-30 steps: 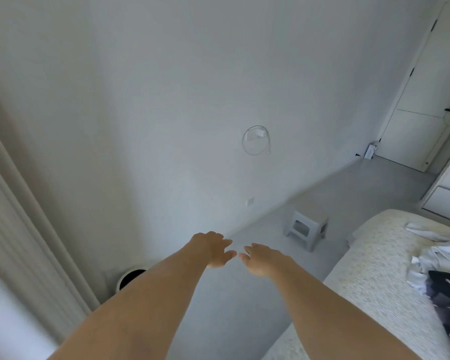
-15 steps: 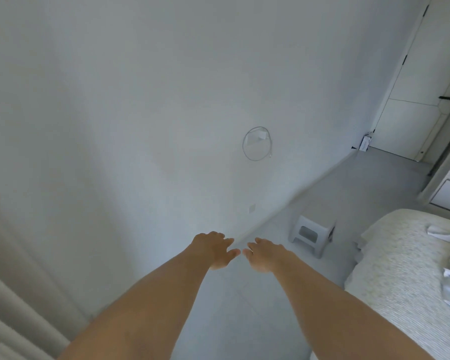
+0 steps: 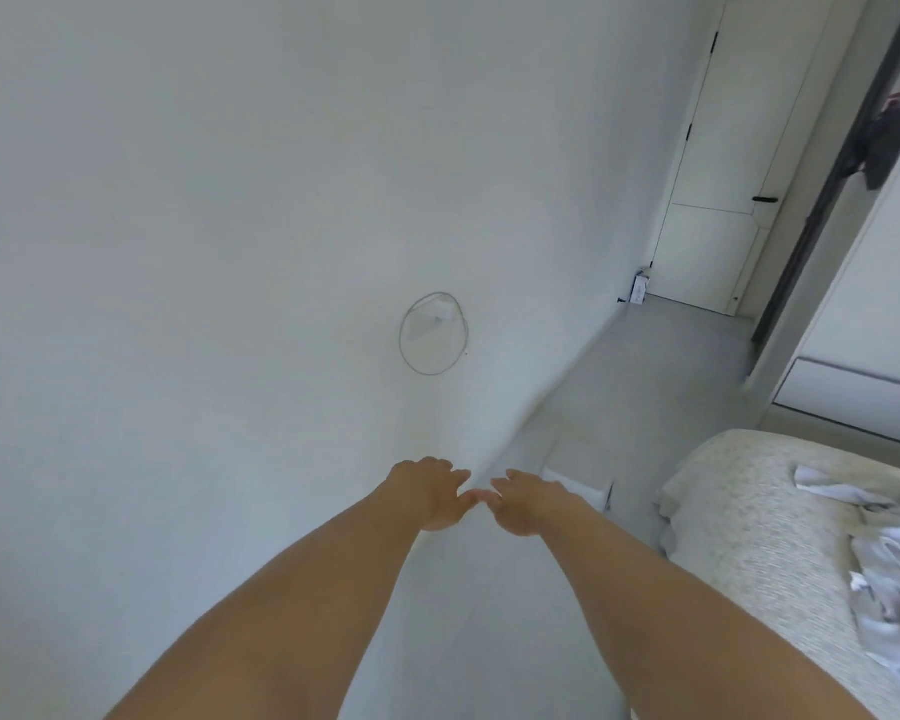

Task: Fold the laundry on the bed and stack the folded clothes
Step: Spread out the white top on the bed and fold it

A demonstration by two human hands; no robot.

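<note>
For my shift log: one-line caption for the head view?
Empty left hand and right hand stretched out, laundry unfolded on bed.

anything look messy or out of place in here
The laundry lies in a crumpled, unfolded heap on the bed at the right, white pieces tangled with something dark. The hands, left hand and right hand, are held out empty over the floor, away from the heap. Nothing looks spilled or damaged.

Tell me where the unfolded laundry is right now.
In the head view the laundry lies in a loose heap on the bed at the right edge, away from both hands.
</note>
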